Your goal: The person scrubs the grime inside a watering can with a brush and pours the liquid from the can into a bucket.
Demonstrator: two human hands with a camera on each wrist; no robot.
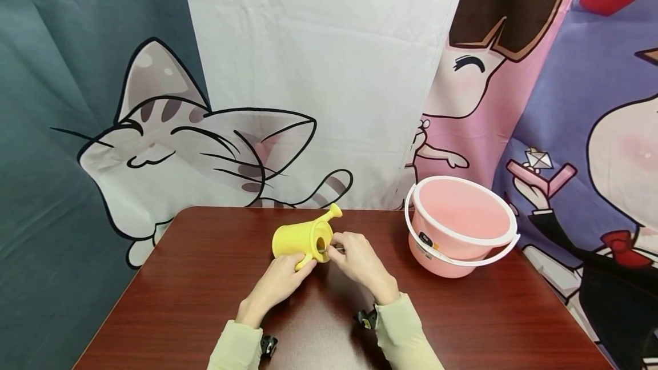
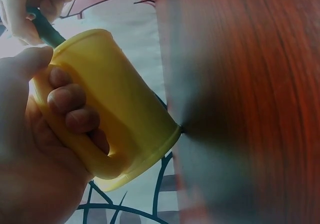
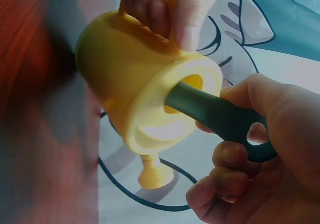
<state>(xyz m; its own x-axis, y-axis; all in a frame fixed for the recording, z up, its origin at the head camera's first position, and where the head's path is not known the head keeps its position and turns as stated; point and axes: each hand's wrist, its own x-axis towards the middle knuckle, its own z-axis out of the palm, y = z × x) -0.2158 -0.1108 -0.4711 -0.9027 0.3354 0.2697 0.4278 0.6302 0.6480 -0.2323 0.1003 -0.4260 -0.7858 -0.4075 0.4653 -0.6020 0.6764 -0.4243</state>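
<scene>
A yellow toy watering can is tipped over on its side near the table's back edge, its top opening turned toward the right hand. The left hand grips it by its handle, fingers wrapped through the loop in the left wrist view. From the right, the right hand pinches a dark green handle with a hole near its end. That handle reaches into the can's opening, so its far end is hidden inside. The can's spout points away from the person.
A pink bucket with a white rim and a white carrying handle stands at the table's back right. The brown wooden table ends at a cloth backdrop printed with cartoon figures.
</scene>
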